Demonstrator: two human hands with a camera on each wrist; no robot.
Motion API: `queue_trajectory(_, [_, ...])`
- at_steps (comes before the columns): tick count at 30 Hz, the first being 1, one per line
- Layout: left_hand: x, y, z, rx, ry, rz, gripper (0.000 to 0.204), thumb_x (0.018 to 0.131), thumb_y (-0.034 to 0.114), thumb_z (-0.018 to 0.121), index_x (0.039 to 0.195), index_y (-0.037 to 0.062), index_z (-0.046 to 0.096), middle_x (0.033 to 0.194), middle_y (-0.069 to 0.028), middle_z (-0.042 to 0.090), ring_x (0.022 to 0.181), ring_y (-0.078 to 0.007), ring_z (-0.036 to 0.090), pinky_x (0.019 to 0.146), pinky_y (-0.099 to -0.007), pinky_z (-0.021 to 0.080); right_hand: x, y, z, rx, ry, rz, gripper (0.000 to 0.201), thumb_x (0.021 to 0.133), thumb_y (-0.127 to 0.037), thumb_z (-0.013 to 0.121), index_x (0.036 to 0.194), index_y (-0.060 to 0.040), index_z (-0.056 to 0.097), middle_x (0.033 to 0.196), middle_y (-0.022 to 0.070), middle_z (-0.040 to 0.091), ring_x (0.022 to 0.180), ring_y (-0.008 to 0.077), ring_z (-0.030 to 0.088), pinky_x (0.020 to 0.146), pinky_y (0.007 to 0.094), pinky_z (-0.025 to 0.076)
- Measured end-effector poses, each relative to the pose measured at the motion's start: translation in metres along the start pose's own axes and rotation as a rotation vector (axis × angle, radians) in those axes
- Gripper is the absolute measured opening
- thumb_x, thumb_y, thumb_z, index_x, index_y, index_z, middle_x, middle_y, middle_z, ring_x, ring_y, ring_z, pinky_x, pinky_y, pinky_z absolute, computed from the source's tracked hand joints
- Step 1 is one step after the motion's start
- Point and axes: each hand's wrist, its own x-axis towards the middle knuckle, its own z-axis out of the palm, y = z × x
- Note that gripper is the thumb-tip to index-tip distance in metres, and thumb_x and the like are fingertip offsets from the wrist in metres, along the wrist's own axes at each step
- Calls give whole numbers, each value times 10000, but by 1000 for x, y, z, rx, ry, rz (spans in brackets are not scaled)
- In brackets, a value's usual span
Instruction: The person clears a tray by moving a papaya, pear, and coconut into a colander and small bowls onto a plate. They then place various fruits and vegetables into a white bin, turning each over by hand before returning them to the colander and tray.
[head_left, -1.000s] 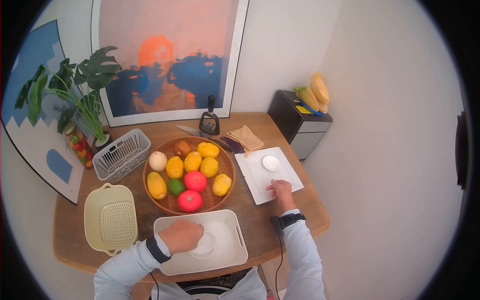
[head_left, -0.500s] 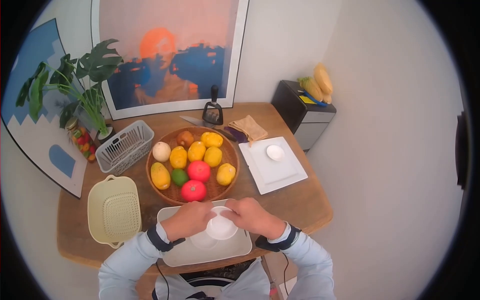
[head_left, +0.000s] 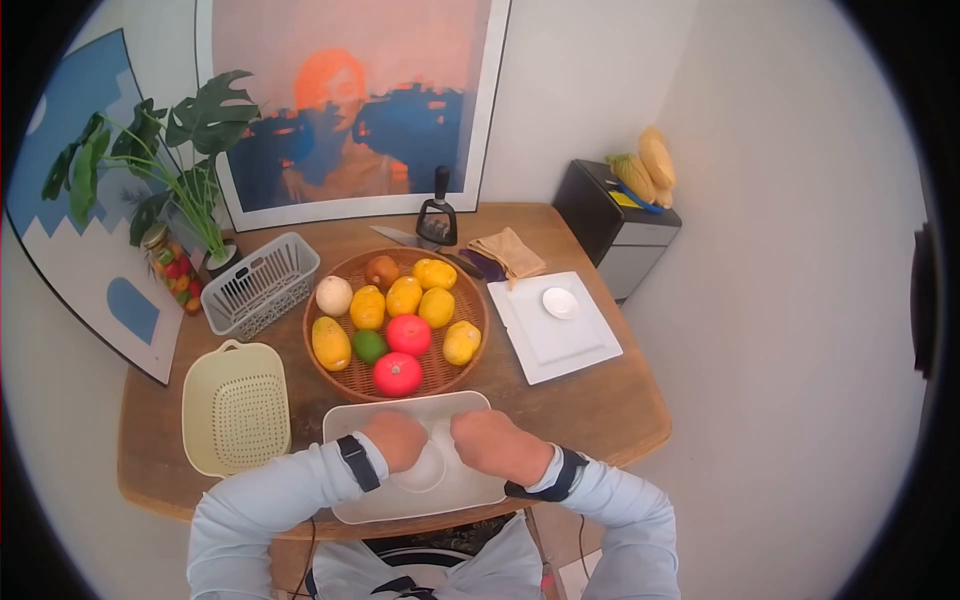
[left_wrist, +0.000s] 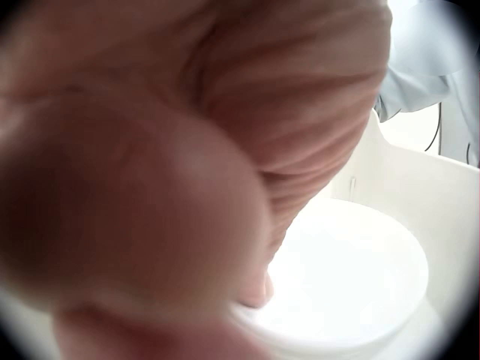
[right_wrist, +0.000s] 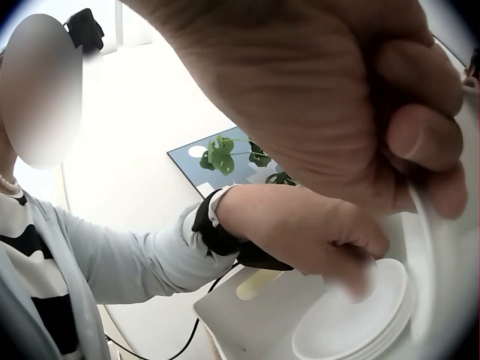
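My left hand (head_left: 395, 440) is over the tray, its fingers pinching the near side of a stack of white bowls (right_wrist: 352, 322). In the left wrist view a fingertip (left_wrist: 259, 291) lies right at the rim of the round, strongly lit top bowl (left_wrist: 352, 277). Beside it, my right hand (head_left: 500, 447) has its fingers curled round the edge of another white bowl (right_wrist: 425, 277), held tilted on its side. The bowls stand in a white rectangular tray (head_left: 478, 488) at the table's front edge. My own hands hide part of both bowls in the head view.
Behind the tray, a round wicker basket (head_left: 455, 380) holds fruit and vegetables. White square plates (head_left: 575, 350) with a small dish (head_left: 560, 303) lie to the right. A yellow colander (head_left: 205, 430) and a grey basket (head_left: 240, 320) stand left; a knife and grater (head_left: 437, 225) lie behind.
My right hand came from the white plates to the tray and took hold of a bowl, which has since turned from facing up to tilted. The left hand stays over the tray.
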Motion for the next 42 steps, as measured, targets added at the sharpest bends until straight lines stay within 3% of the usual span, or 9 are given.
queue_trajectory(10, [2, -8, -6, 16, 14, -2, 129, 745, 73, 606, 757, 25, 725, 789, -198, 689, 795, -380, 696, 716, -481, 541, -4, 5, -1, -6, 24, 15, 110, 805, -68, 576, 833, 22, 632, 745, 231, 663, 723, 418, 673, 657, 494, 547])
queue_trajectory(13, [-3, -8, -13, -13, -48, -5, 166, 792, 117, 635, 888, 9, 717, 826, -217, 687, 801, -385, 693, 722, -481, 542, -4, 4, -12, -8, 72, 81, 82, 783, -44, 589, 806, 18, 637, 765, 234, 668, 744, 419, 677, 660, 481, 551])
queue_trajectory(16, [-7, 0, -26, -239, 115, -48, 258, 861, 204, 656, 1024, 4, 658, 869, -241, 680, 813, -397, 688, 737, -480, 541, -4, 8, -14, 69, 97, 166, 106, 805, -68, 602, 846, 29, 616, 780, 248, 663, 745, 439, 665, 668, 494, 543])
queue_trajectory(19, [2, -4, -15, -506, 326, -1, 269, 886, 260, 676, 908, -7, 649, 940, -252, 675, 753, -368, 690, 662, -459, 535, -3, 17, -3, 222, 186, 167, 161, 852, -120, 614, 880, 38, 600, 785, 275, 648, 756, 460, 647, 678, 511, 525])
queue_trajectory(25, [3, 5, -46, -1036, 162, -309, 259, 887, 241, 698, 857, -4, 621, 736, -176, 644, 678, -301, 673, 594, -409, 512, -6, 27, -3, 393, 367, 172, 239, 905, -197, 624, 891, 38, 581, 777, 287, 631, 755, 468, 626, 659, 489, 506])
queue_trajectory(27, [3, 1, -38, -976, 241, -255, 260, 887, 245, 704, 853, -1, 625, 694, -151, 631, 650, -286, 655, 584, -398, 498, -9, 39, -8, 390, 486, 228, 245, 915, -201, 613, 886, 38, 566, 759, 279, 629, 718, 453, 634, 646, 474, 511])
queue_trajectory(34, [-17, 1, -34, -797, 316, -31, 212, 890, 188, 713, 852, -4, 632, 672, -94, 628, 607, -176, 621, 564, -338, 482, -27, 220, 22, 449, 705, 834, 226, 909, -154, 562, 842, 62, 559, 662, 185, 651, 543, 276, 663, 534, 396, 532])
queue_trajectory(39, [-20, 3, -29, -675, 300, 20, 228, 876, 209, 721, 836, -1, 643, 719, -136, 659, 650, -264, 647, 607, -369, 497, -57, 293, 22, 581, 847, 1032, 260, 870, -145, 613, 794, 103, 606, 652, 205, 656, 483, 275, 642, 494, 374, 522])
queue_trajectory(42, [-21, 4, -32, -657, 275, 10, 245, 872, 227, 724, 837, -2, 643, 733, -155, 662, 674, -300, 652, 626, -384, 501, -65, 300, 16, 677, 755, 1102, 307, 879, -202, 680, 856, 95, 602, 694, 223, 681, 601, 361, 682, 575, 417, 546])
